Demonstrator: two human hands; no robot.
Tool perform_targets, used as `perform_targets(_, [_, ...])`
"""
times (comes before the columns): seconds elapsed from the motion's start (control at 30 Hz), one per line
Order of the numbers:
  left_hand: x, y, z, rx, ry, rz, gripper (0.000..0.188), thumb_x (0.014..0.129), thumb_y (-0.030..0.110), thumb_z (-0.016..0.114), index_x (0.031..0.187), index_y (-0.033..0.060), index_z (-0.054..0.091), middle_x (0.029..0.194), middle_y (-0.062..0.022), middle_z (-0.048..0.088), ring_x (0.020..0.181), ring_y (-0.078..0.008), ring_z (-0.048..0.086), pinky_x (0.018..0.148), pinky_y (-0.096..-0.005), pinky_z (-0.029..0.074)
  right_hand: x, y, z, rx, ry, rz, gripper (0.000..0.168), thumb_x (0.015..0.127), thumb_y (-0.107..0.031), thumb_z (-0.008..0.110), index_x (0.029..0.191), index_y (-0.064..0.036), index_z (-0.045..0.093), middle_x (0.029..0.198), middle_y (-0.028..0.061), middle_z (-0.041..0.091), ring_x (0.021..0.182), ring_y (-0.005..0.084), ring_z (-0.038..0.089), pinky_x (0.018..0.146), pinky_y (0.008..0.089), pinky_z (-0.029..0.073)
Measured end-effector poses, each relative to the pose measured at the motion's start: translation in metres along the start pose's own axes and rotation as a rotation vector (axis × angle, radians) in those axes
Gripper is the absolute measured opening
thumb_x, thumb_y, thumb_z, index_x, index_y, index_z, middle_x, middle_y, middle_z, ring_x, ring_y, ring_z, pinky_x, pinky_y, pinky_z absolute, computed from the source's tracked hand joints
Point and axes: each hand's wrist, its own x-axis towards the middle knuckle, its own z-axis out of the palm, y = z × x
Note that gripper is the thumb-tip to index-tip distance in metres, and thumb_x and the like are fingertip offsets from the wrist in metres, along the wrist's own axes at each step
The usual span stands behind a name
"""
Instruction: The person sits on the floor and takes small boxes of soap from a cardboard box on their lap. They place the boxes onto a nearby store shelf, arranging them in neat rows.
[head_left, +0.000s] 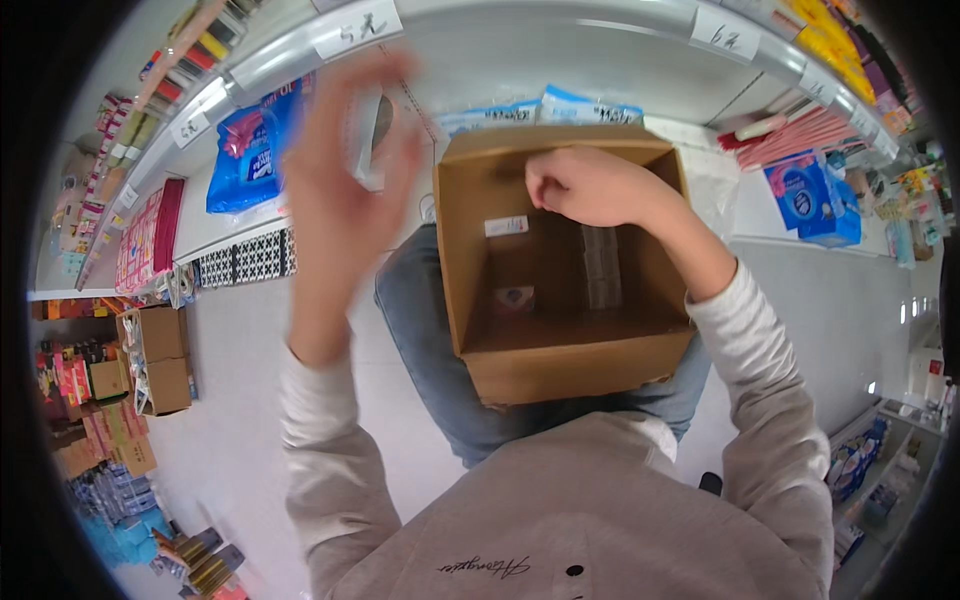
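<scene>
An open cardboard box (577, 367) rests on my lap, its mouth facing up. Inside, a small white label (506, 226), a strip of clear tape and a small red-and-white thing (514, 299) show against the brown card. My right hand (581, 186) hangs over the box's far part with its fingers curled; whether it holds anything is hidden. Left of the box, my left hand (352, 157) is raised and blurred, fingers apart, before the shelf. A clear plastic package (373, 142) shows behind its fingers, and a blue packet (247, 154) lies on the shelf beside it.
Ahead runs a white shelf with a metal price rail (570, 15) above. Blue-and-white packets (592, 107) lie behind the box. To the right are pink sticks (802, 139) and a blue pack (814, 199). Cardboard boxes (165, 360) stand at the left.
</scene>
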Motion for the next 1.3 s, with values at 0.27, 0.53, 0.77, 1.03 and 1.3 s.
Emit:
perform_targets(0.27, [-0.149, 0.026, 0.045, -0.020, -0.661, -0.291, 0.023, 0.082, 0.018, 0.077, 0.103, 0.0083, 0.070, 0.092, -0.0067, 0.071, 0.088, -0.0273, 0.068, 0.106, -0.0496, 0.043, 0.092, 0.106, 0.172, -0.353, -0.805, 0.369, 0.025, 0.077, -0.019, 0.068, 0.096, -0.007, 0.078, 0.105, 0.0160, 0.074, 0.097, 0.0359, 0.071, 0.081, 0.0457, 0.056])
perform_targets(0.53, [-0.151, 0.032, 0.056, 0.154, -0.767, -0.307, 0.037, 0.078, 0.019, 0.078, 0.111, 0.0067, 0.068, 0.108, -0.0057, 0.068, 0.099, -0.0220, 0.065, 0.110, -0.0456, 0.039, 0.066, 0.203, 0.323, 0.113, -0.518, 0.387, 0.033, 0.079, -0.031, 0.072, 0.100, -0.007, 0.077, 0.108, 0.0175, 0.074, 0.100, 0.0370, 0.070, 0.086, 0.0471, 0.056])
perform_targets(0.77, [-0.151, 0.034, 0.057, 0.195, -0.779, -0.339, 0.041, 0.077, 0.021, 0.079, 0.114, 0.0071, 0.068, 0.111, -0.0049, 0.067, 0.104, -0.0197, 0.064, 0.110, -0.0439, 0.039, 0.034, 0.200, 0.371, 0.380, -0.367, 0.368, 0.040, 0.079, -0.038, 0.074, 0.105, -0.007, 0.076, 0.109, 0.0190, 0.073, 0.103, 0.0366, 0.070, 0.089, 0.0475, 0.056])
perform_targets(1.03, [-0.153, 0.030, 0.059, 0.160, -0.773, -0.345, 0.041, 0.078, 0.021, 0.077, 0.115, 0.0065, 0.068, 0.115, -0.0058, 0.067, 0.107, -0.0197, 0.063, 0.109, -0.0436, 0.040, 0.045, 0.183, 0.351, -0.054, -0.555, 0.358, 0.053, 0.079, -0.040, 0.075, 0.121, -0.009, 0.070, 0.125, 0.0245, 0.066, 0.112, 0.0408, 0.065, 0.095, 0.0494, 0.053])
perform_targets(1.3, [-0.147, 0.034, 0.056, 0.153, -0.787, -0.316, 0.041, 0.079, 0.023, 0.076, 0.116, 0.0073, 0.067, 0.108, -0.0058, 0.067, 0.103, -0.0196, 0.063, 0.106, -0.0418, 0.042, 0.049, 0.196, 0.359, 0.079, -0.247, 0.171, 0.068, 0.087, -0.022, 0.067, 0.149, -0.004, 0.044, 0.151, 0.0272, 0.043, 0.139, 0.0426, 0.042, 0.115, 0.0479, 0.037])
